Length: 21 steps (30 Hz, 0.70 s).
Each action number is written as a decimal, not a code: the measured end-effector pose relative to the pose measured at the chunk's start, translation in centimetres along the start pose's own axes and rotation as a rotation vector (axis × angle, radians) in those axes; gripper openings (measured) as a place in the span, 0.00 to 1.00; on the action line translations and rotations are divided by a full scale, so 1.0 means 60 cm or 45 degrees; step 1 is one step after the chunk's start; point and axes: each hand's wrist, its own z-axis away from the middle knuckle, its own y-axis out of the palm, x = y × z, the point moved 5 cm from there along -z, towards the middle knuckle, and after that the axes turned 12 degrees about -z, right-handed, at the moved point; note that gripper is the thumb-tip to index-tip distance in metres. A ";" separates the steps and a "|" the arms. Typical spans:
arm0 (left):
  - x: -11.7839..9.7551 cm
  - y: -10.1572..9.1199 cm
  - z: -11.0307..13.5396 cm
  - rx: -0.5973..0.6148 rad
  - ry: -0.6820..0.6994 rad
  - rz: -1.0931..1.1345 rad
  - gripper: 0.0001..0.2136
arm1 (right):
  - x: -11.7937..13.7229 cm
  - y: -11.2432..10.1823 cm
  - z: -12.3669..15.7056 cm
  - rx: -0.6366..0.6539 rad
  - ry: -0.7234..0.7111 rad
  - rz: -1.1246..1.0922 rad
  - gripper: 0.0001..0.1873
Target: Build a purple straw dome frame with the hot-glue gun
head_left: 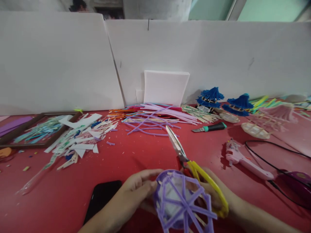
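A round frame of purple pipe cleaners point(187, 205), its strips crossing like spokes over a pale inner base, is close to me at the bottom centre. My left hand point(139, 187) grips its left rim between thumb and fingers. Behind its right side, my right hand point(210, 186) has scissors point(206, 176) with yellow handles. Their metal blades point up and away to the left and look nearly closed. Most fingers of the right hand are hidden by the frame and the handles, so whether they also touch the frame is unclear.
A black phone point(103, 194) lies left of my forearm. Pipe cleaners point(157, 116) and paper scraps point(82, 129) are spread farther back. To the right are a utility knife point(210, 127), a pink glue gun point(245, 160) with a cable, and blue roof-shaped pieces point(210, 97). White panels point(206, 48) stand behind.
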 end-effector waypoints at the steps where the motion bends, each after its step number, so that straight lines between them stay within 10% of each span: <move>1: 0.000 0.003 0.001 0.043 -0.017 -0.045 0.21 | -0.007 0.002 0.001 0.021 0.073 -0.083 0.25; 8: 0.001 0.007 0.001 0.191 -0.028 -0.118 0.21 | -0.011 -0.012 -0.008 -0.075 0.132 -0.196 0.23; 15: -0.008 -0.042 -0.007 -0.457 0.067 0.352 0.06 | 0.030 -0.029 0.003 -0.337 -0.061 0.040 0.29; 21: -0.008 -0.071 -0.003 -0.880 0.113 0.592 0.09 | 0.048 -0.019 0.022 -0.011 -0.179 0.239 0.28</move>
